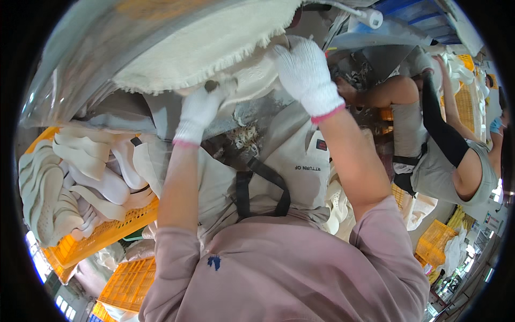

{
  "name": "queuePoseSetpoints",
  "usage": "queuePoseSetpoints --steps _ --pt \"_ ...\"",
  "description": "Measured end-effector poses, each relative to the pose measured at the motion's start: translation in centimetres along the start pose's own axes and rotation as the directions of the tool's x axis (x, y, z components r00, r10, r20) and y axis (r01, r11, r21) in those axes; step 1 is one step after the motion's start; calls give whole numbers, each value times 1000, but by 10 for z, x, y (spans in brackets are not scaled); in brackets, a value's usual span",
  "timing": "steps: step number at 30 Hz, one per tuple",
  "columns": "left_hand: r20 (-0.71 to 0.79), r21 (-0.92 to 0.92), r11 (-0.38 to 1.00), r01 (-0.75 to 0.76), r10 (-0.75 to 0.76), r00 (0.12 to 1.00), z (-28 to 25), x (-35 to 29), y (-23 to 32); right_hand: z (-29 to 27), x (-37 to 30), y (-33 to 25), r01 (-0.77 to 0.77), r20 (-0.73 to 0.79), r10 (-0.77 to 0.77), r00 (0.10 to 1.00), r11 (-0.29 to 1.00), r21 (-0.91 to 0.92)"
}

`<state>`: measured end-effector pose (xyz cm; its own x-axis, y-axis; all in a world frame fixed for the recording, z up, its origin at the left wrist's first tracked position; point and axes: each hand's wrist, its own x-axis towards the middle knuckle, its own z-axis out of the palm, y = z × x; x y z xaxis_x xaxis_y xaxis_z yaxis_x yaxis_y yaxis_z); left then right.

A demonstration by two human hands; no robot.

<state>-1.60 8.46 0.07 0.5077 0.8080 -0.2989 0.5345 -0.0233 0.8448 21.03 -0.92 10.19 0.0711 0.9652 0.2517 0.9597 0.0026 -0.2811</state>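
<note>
A pale cream foam shoe sole [256, 79] is held up between my two gloved hands, just under a large white wheel-like pad [209, 45] with a frayed edge. My left hand [203, 107], in a white knit glove with a pink cuff, is closed on the sole's near-left end; its fingers are slightly blurred. My right hand [304, 72], gloved alike, grips the far-right end, its fingers bent over it. The sole lies close against the frayed edge; whether it touches cannot be made out. Its upper side is partly hidden.
A clear curved cover [80, 59] arches over the pad at upper left. Shavings [244, 138] lie below my hands. An orange crate [102, 231] heaped with white soles [88, 155] stands at left. A co-worker's arm in a black sleeve [442, 121] is at right, near another orange crate [433, 241].
</note>
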Motion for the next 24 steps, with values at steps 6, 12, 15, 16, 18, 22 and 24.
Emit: queuePoseSetpoints --steps 6,12,15,16,18,22,24 --pt "48 -745 666 26 15 999 60 -34 50 -19 -28 -21 -322 32 375 927 747 582" --pt "-11 -988 149 32 -278 960 124 3 122 -47 -75 -33 -372 -230 514 827 805 463" --pt "20 -976 209 58 -177 984 112 29 106 -29 -56 -24 -245 -416 365 833 917 315" --pt "35 -932 353 78 -129 991 98 37 92 -20 -48 -19 -294 -378 458 805 860 417" --pt "-3 -802 597 24 -44 999 69 50 61 -5 -29 -11 -362 -297 548 782 787 499" --pt "-89 -257 965 -43 21 996 17 19 23 15 6 2 -430 20 448 894 843 323" --pt "-26 -202 978 -56 52 998 22 -9 22 17 12 6 -384 82 376 923 890 245"
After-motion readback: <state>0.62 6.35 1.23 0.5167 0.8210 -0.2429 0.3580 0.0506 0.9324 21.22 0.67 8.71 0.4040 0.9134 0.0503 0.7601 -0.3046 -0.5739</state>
